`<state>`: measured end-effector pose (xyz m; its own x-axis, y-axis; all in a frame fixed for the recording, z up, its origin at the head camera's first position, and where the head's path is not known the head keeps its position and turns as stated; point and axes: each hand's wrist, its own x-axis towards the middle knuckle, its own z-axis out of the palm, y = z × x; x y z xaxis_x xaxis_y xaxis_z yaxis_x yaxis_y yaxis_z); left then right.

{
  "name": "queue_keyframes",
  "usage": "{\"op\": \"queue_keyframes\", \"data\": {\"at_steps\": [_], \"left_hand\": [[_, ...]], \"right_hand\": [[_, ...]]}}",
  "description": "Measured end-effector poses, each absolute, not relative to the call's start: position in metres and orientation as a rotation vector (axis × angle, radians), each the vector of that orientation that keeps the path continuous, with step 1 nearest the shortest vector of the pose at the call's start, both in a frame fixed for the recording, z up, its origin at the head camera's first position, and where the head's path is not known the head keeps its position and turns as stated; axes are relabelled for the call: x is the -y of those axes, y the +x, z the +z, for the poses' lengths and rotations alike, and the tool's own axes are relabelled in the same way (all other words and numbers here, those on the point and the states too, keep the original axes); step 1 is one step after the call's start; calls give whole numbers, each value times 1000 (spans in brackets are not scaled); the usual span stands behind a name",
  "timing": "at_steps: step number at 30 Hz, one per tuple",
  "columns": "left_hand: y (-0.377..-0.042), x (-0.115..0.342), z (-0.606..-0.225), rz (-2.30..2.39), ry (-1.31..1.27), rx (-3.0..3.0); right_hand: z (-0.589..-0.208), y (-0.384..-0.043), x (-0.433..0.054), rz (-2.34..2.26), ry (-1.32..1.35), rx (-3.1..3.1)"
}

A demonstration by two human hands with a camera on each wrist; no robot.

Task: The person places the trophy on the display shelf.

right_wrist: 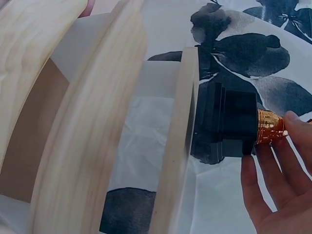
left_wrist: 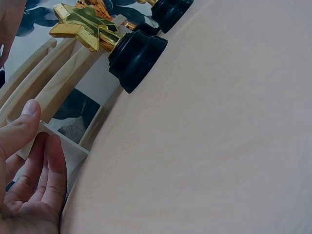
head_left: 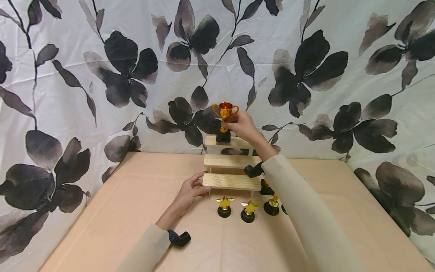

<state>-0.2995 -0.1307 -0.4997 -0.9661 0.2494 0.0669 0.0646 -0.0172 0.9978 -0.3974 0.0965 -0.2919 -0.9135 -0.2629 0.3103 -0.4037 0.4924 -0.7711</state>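
Observation:
My right hand (head_left: pixel 245 126) pinches the stem of a gold-orange trophy cup (head_left: pixel 225 109) with two handles. The cup is upright over the left part of the stand's top step (head_left: pixel 239 142). In the right wrist view a narrow gap shows between its black base (right_wrist: pixel 236 122) and the top step (right_wrist: pixel 175 141). My left hand (head_left: pixel 190 190) grips the left end of the wooden three-step stand (head_left: pixel 231 182) at the lowest step. In the left wrist view its thumb (left_wrist: pixel 24 124) lies on the wood, with the fingers curled below, by the white side support (left_wrist: pixel 73 151).
Gold star trophies (head_left: pixel 224 204) on round black bases stand before the stand. Another star trophy (head_left: pixel 272 207) and a black-based trophy (head_left: pixel 266 188) are partly behind my right sleeve (head_left: pixel 306 211). A floral cloth (head_left: pixel 244 75) hangs behind the peach-covered table (head_left: pixel 136 189).

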Motion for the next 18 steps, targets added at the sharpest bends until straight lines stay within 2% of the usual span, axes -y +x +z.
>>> {"op": "queue_keyframes", "data": {"at_steps": [18], "left_hand": [[-301,130,-499,2137,378,-2090]], "right_hand": [[-299,-404,-87,1388,574,2589]]}}
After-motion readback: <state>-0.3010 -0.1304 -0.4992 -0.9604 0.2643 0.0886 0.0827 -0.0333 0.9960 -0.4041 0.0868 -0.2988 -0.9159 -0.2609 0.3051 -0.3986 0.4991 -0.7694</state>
